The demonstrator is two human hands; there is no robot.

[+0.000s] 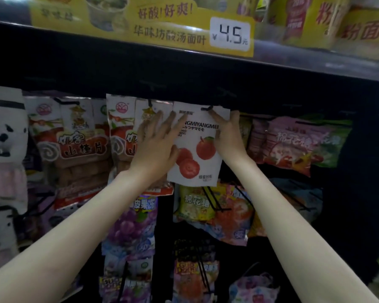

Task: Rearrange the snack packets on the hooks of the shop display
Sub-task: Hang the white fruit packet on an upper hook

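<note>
The white packet (197, 147) hangs at the black hook (206, 109); the left hand (155, 147) lies flat against it, the right hand (228, 132) pinches its edge. Best keep the hole level while sliding it fully on.

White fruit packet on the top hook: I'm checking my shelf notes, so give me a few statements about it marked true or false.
1. The white packet printed with red fruit has both hands on it. True.
2. The left hand is a closed fist. False: its fingers lie spread and straight.
3. The yellow shelf sign's price tag reads 4.5. True.
4. The right hand grips a purple grape packet. False: it holds the white packet's right edge.
</note>
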